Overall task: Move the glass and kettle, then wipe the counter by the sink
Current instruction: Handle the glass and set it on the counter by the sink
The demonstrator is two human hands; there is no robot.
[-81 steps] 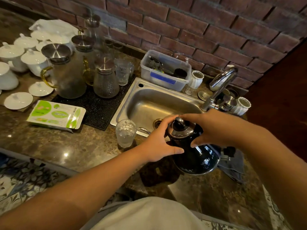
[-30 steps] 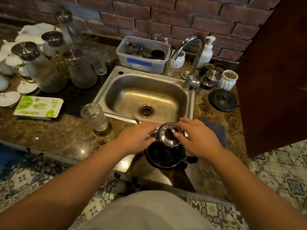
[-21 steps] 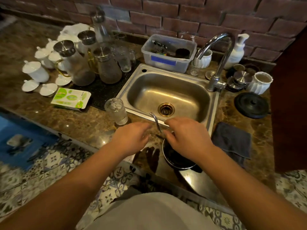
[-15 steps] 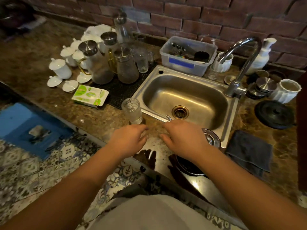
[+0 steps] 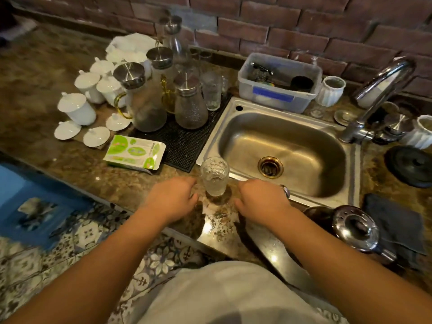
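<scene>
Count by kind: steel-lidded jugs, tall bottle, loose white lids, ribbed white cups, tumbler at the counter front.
steel-lidded jugs: 3
tall bottle: 1
loose white lids: 3
ribbed white cups: 2
tumbler: 1
Total: 10

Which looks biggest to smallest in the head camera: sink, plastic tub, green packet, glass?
1. sink
2. plastic tub
3. green packet
4. glass
The tub sits farther from the camera than the packet, so its real lead may be larger than it looks.
</scene>
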